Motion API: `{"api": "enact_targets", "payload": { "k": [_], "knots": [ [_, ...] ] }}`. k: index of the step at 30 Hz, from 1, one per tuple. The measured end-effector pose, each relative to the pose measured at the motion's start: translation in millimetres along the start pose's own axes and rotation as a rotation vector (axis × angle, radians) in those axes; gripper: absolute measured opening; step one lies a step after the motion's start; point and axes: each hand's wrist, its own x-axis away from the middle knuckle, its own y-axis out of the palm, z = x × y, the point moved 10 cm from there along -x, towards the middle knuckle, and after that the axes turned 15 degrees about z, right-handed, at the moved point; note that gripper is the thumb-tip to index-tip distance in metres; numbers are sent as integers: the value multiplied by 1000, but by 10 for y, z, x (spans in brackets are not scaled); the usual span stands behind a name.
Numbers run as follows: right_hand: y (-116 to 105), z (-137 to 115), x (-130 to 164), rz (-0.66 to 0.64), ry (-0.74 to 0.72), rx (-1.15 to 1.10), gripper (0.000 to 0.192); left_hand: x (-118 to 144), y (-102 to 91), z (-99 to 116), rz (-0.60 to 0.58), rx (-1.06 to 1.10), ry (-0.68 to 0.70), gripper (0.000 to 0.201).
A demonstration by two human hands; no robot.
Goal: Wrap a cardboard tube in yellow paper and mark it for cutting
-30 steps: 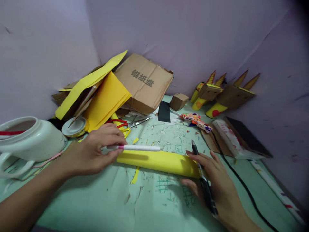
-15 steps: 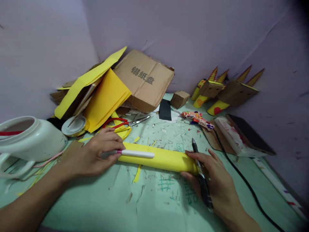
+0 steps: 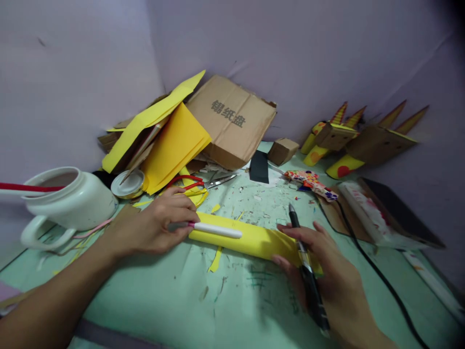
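Observation:
A folded strip of yellow paper (image 3: 250, 241) lies across the green table covering in front of me. My left hand (image 3: 165, 220) is closed around a white marker (image 3: 220, 230) with a magenta end and rests at the paper's left end. The marker lies along the top of the strip. In my right hand (image 3: 325, 271) a black ballpoint pen (image 3: 308, 281) is held, its tip pointing away from me. The thumb and fingers of that hand also grip the strip's right end, part of which they hide.
Red-handled scissors (image 3: 214, 182) lie behind my left hand. A white mug (image 3: 80, 206) stands left, near yellow card sheets (image 3: 178, 148) and a cardboard box (image 3: 232, 121). At right are a patterned glue gun (image 3: 312, 184) with a black cord (image 3: 374, 271) and cardboard animal figures (image 3: 334, 138).
The view has turned left, so everything sits further right. The strip's right end now shows beyond my right fingers and looks flatter. Both hands keep their pens.

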Motion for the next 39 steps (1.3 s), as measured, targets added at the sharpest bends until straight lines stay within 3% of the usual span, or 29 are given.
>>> {"api": "enact_targets", "payload": {
  "k": [6,11,19,24,39],
  "knots": [
    [349,-430,-214,27,-28,-216,19,-2,14,5,-57,2,-57,19],
    [557,-443,-196,-27,15,-280,11,2,59,-23,-98,-6,-91,21],
    [579,-363,-126,-44,76,-268,11,50,8,-71,-57,46,-80,27],
    [577,-363,-118,-36,67,-263,11,49,-90,-142,27,34,-102,29],
    [557,-378,-102,-3,40,-237,13,77,-80,-143,44,47,-162,13]
  ]
}}
